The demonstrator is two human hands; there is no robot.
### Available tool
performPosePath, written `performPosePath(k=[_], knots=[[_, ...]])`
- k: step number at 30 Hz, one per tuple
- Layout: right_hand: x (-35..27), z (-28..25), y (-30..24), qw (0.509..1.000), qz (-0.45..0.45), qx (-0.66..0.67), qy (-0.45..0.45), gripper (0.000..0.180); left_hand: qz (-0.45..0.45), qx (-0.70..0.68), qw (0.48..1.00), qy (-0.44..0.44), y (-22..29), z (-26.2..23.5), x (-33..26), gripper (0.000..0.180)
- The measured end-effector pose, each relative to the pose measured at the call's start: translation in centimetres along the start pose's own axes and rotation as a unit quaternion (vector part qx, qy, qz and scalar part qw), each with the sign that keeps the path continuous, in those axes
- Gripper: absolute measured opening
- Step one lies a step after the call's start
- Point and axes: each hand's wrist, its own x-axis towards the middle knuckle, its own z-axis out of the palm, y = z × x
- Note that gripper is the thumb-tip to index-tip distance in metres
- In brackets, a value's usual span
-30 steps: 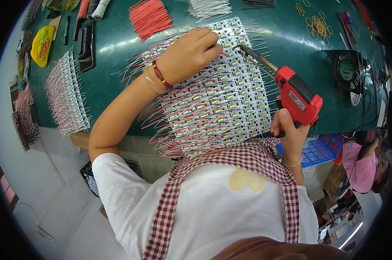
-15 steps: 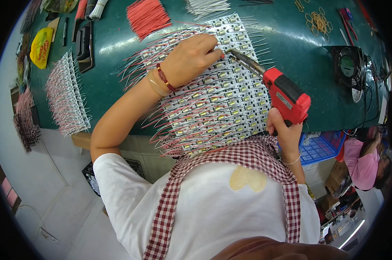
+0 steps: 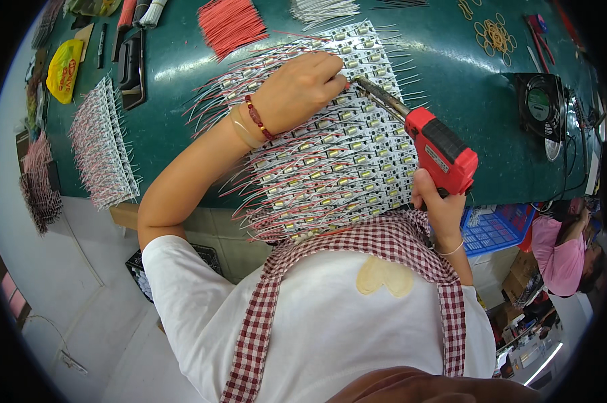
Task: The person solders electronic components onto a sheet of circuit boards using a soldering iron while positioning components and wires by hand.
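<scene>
A wide panel of small white circuit boards (image 3: 330,154) with red and white wires sticking out both sides lies on the green table (image 3: 176,114). My left hand (image 3: 300,87) rests on the panel's upper part, fingertips pinched at a board near the iron's tip; whether it holds a wire is hidden. My right hand (image 3: 441,208) grips the handle of a red soldering gun (image 3: 438,144), whose metal tip (image 3: 367,87) touches the panel just right of my left fingers.
A bundle of red wires (image 3: 229,23) and white wires (image 3: 320,8) lie at the table's far edge. A second wired panel (image 3: 102,148) lies at the left. A small black fan (image 3: 542,107) stands at the right, rubber bands (image 3: 495,30) behind it. A person in pink (image 3: 562,245) sits lower right.
The soldering gun has moved left and up the panel, its tip closing in on my left fingers. My left hand shifted slightly along the upper boards.
</scene>
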Motion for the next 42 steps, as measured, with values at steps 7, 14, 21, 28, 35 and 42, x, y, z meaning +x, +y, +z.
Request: performPosePath(k=[7,14,21,28,35,42], knots=[[-0.5,-0.3,0.0,1.0,-0.001,0.018,0.021,0.028,0.006,0.014,1.0,-0.01,0.0,0.1,0.0,0.014],[-0.7,-0.6,0.1,0.999,-0.039,0.023,-0.006,0.032,0.024,0.021,0.999,0.007,-0.1,0.2,0.1,0.013],[-1.5,-1.0,0.8,0.998,-0.045,0.053,-0.003,0.034,0.017,0.042,0.999,-0.001,0.7,-0.5,0.2,0.016],[-2.5,-1.4,1.5,0.996,0.002,0.09,-0.01,0.012,-0.034,-0.05,0.998,0.006,2.3,0.2,-0.7,0.023],[-2.5,-1.2,1.8,0.997,0.02,0.076,0.004,0.008,-0.042,-0.048,0.998,-0.007,2.3,0.2,-0.7,0.024],[-2.3,-0.8,1.7,1.0,0.022,0.021,-0.006,0.014,-0.015,-0.022,1.0,-0.013,2.1,0.2,-0.3,0.018]])
